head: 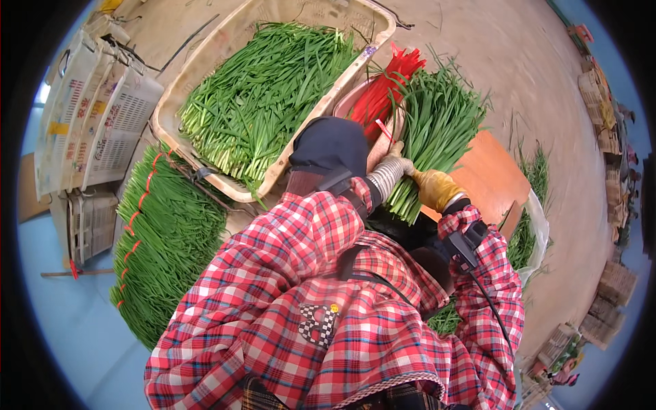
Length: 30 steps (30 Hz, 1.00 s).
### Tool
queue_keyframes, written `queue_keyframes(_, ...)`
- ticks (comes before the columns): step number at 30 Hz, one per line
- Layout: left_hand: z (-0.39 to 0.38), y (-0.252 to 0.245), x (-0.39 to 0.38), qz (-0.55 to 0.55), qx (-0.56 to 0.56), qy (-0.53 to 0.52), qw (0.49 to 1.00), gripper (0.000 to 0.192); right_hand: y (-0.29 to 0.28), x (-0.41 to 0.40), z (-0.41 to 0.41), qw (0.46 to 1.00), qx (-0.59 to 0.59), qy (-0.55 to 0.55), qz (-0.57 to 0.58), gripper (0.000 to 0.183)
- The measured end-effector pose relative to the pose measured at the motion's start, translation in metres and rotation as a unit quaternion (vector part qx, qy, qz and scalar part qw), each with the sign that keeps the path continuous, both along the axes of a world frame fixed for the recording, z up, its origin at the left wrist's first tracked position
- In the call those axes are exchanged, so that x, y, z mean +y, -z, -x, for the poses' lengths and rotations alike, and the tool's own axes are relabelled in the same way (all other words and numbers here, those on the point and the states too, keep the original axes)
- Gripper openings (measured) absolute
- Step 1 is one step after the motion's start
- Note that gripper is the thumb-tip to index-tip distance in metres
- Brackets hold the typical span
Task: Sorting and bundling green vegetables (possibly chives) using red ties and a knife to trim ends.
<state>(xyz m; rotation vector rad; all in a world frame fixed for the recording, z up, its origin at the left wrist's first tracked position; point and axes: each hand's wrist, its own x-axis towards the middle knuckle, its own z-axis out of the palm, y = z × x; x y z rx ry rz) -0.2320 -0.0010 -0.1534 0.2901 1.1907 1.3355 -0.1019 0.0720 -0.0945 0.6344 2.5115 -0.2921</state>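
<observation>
A loose bunch of green garlic chives (438,120) fans out ahead of me over an orange-brown board (492,166), pale cut stems towards my body. My left hand (393,165), in a pale glove with a ribbed cuff, grips the stems from the left. From its fingers a short red tie strip (384,130) sticks up. My right hand (434,188), in a yellow glove, closes on the same stems from the other side; its fingertips are partly hidden. Just left of the bunch, a bundle of red tie strips (382,97) lies in a pinkish holder (342,105).
A large beige plastic crate (166,110) with loose chives stands ahead left. Beside it are stacked chive bundles (164,241) with red ties. White crates (123,118) stand at far left. Loose chives (521,241) in clear plastic (538,230) lie right of the board.
</observation>
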Motion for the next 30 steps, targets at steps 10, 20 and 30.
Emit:
queue_keyframes(10,-0.007,0.003,-0.024,0.215,0.302,-0.018,0.929,0.052,-0.017,-0.010,-0.016,0.996,0.035,0.051,0.066,0.072)
queue_keyframes(20,-0.024,0.011,-0.026,0.236,0.373,-0.055,0.896,0.055,-0.014,-0.013,-0.017,0.998,0.028,0.044,0.033,0.069)
queue_keyframes(30,-0.019,0.007,-0.039,0.131,0.325,0.042,0.935,0.040,-0.005,-0.009,-0.024,0.998,0.043,0.028,0.030,0.072)
